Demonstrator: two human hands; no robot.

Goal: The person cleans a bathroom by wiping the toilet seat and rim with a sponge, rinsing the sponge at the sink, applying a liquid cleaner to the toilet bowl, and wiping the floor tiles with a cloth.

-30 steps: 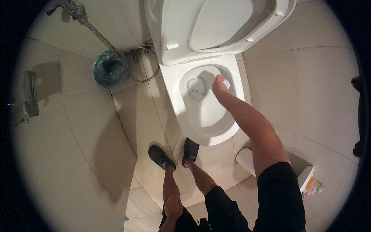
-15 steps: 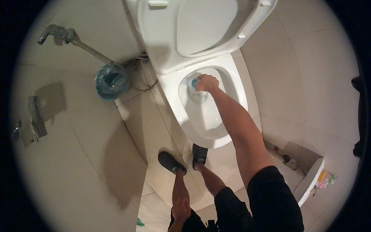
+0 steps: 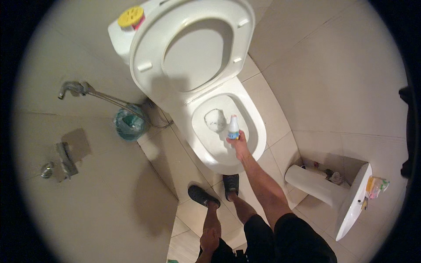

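Note:
My right hand point(image 3: 240, 145) is closed around a small white bottle point(image 3: 233, 124) with a blue label and a reddish tip. The bottle stands roughly upright in the grip, over the front part of a white toilet bowl point(image 3: 259, 131). White water or foam point(image 3: 215, 120) lies in the bottom of the bowl. Raised behind it are the toilet seat and lid point(image 3: 151, 57). My left hand point(image 3: 209, 240) rests on my left knee with nothing seen in it; its fingers lie over the knee.
A yellow-topped container point(image 3: 130, 17) sits on the toilet tank. At left are a wall tap with a hose point(image 3: 72, 89), a bin lined with a bluish bag point(image 3: 130, 123) and a metal wall fitting point(image 3: 66, 160). A white washbasin point(image 3: 351, 210) stands at right. My dark clogs point(image 3: 202, 196) are before the toilet.
My right hand has drawn back from deep inside the bowl toward its front, bringing the bottle into clear sight. The view has shifted, showing the tank top and more of the washbasin.

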